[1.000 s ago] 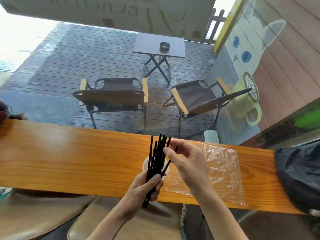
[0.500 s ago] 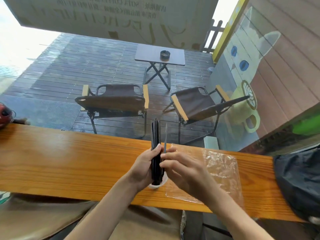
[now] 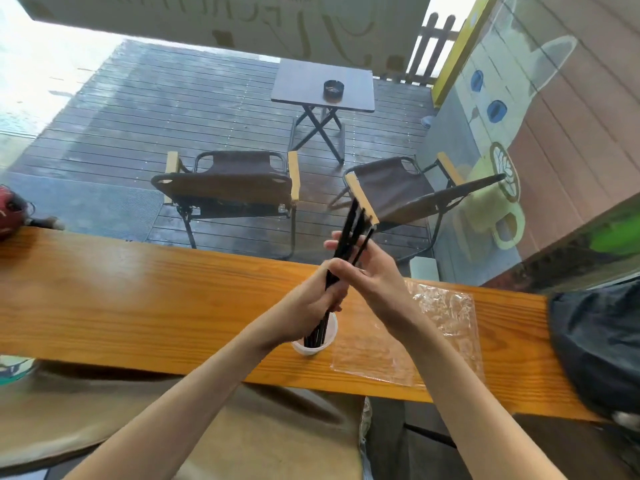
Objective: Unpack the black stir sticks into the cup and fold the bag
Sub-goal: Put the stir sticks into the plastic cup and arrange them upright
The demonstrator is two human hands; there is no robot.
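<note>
A bundle of black stir sticks stands tilted to the right, its lower ends inside a small white cup on the wooden counter. My left hand is wrapped around the middle of the bundle just above the cup. My right hand rests against the bundle's upper part with its fingers partly spread. The clear plastic bag lies flat and crumpled on the counter, right of the cup.
A dark bag sits at the counter's right end. A red object is at the far left. Beyond the glass stand two folding chairs and a small table with an ashtray.
The bundle went from held above the counter's front edge to standing in the cup. Its top has tipped to the right, and both hands stayed on it.
</note>
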